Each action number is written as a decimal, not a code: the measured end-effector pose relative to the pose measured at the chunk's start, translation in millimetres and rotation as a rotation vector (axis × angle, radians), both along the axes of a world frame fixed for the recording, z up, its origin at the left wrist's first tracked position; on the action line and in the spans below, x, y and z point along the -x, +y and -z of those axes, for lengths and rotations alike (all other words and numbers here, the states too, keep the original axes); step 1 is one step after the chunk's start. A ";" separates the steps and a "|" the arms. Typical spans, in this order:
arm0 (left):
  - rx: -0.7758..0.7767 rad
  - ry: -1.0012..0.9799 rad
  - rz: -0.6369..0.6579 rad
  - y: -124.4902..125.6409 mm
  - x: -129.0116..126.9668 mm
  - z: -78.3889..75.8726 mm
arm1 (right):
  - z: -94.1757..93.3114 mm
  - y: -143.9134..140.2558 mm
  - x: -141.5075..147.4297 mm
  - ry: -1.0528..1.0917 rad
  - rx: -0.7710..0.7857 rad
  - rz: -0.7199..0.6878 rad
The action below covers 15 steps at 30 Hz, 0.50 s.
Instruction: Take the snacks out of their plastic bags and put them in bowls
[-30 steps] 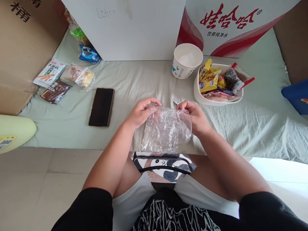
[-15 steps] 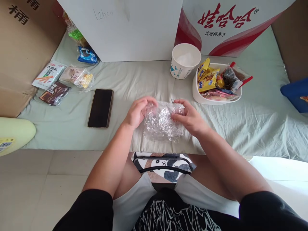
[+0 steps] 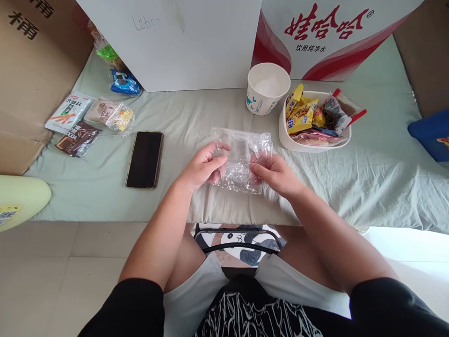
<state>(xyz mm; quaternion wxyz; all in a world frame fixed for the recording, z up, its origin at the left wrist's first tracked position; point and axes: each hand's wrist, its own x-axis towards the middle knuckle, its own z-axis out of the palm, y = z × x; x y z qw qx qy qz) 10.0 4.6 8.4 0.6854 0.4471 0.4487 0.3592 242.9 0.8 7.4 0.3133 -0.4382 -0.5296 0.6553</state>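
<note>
Left hand (image 3: 202,166) and right hand (image 3: 275,172) each pinch the crinkled, glossy clear plastic bag (image 3: 241,157) between curled fingertips, over the wrinkled pale-green sheet (image 3: 368,173).

Red Chinese characters 娃哈哈 with an ® mark, above smaller dark characters 饮用纯净水, stand on the red-and-white carton (image 3: 329,37). Faint handwriting, roughly "L2hon", marks the white board (image 3: 175,42). The dark snack packet (image 3: 77,138) reads "COCOA", partly hidden.

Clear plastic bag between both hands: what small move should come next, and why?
Probably press the plastic bag flat on the sheet. Left hand and right hand both pinch its near edge, and it looks crumpled, lying partly on the cloth.
</note>
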 end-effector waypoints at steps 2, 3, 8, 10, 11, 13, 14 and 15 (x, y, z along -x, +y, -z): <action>-0.034 -0.077 -0.003 0.8 1.0 -0.4 | 0.9 0.1 0.3 0.066 -0.001 0.034; -0.042 -0.129 -0.016 1.4 1.2 -0.7 | 0.9 0.6 0.5 0.115 -0.005 0.071; -0.036 -0.234 -0.093 5.1 2.4 -0.4 | -4.4 5.7 -1.9 0.247 0.034 0.144; -0.089 -0.172 -0.124 5.9 2.7 2.4 | -6.0 6.8 -4.1 0.198 0.032 0.138; -0.131 -0.119 -0.130 6.1 2.4 4.6 | -6.0 6.9 -4.8 0.142 0.014 0.149; -0.218 -0.006 -0.132 7.0 1.1 10.2 | -4.4 6.4 -5.5 0.000 -0.031 0.184; -0.256 0.041 -0.140 8.0 0.2 13.5 | -2.9 6.1 -5.6 -0.054 -0.043 0.202; -0.292 0.078 -0.159 9.4 -0.5 17.0 | -1.1 5.8 -5.5 -0.078 -0.046 0.225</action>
